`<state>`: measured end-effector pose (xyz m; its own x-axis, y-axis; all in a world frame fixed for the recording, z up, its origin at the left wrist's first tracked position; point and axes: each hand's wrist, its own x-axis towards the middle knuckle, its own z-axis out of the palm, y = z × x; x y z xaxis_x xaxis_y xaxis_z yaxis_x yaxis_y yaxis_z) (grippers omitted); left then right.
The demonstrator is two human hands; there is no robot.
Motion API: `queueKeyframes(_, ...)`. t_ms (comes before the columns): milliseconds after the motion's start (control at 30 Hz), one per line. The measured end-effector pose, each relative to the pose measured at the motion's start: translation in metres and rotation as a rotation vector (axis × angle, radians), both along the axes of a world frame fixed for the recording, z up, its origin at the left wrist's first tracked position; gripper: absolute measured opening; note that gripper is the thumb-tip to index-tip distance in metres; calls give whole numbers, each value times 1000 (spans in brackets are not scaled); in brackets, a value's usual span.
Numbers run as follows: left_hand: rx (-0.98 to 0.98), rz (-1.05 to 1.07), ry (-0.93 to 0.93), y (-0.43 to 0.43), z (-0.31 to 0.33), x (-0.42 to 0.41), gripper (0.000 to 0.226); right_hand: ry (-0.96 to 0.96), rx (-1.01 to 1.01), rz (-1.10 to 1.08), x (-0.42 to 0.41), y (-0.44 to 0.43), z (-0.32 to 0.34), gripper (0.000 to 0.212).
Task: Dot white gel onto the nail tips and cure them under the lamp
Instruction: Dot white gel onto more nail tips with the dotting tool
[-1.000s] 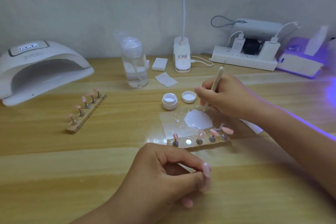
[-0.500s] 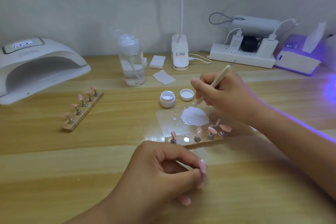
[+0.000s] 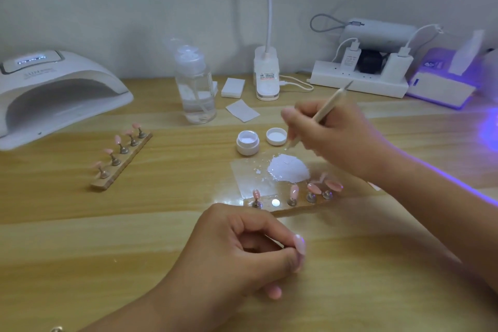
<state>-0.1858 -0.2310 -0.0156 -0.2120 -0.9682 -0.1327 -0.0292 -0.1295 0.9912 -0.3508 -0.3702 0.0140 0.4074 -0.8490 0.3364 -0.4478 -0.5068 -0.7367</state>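
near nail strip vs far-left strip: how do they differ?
1. The near strip lies crosswise beside the white gel patch; the far-left strip lies diagonally near the curing lamp.
2. The near strip has one bare post; the far-left strip has tips on all five.

Both are wooden, carrying pink tips.

A clear pump bottle [image 3: 196,86] stood near the tabletop's back edge, white pads [image 3: 233,87] beside it. A power strip [image 3: 358,83] with plugged chargers occupied the back right.
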Motion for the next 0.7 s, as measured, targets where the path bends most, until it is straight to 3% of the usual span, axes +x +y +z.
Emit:
queueKeyframes(133, 12, 11, 38, 0, 2, -2, 11, -336, -3, 64, 0, 21, 30, 45)
queueKeyframes(300, 43, 34, 65, 0, 5, -3, 12, -509, 63, 128, -5, 75, 15, 36)
queueKeyframes(400, 31, 58, 62, 1, 5, -3, 16, -550, -9, 65, -8, 101, -8, 32)
queueKeyframes(700, 6, 75, 68, 1, 5, -3, 9, -586, 97, 70, 0, 105, -26, 36)
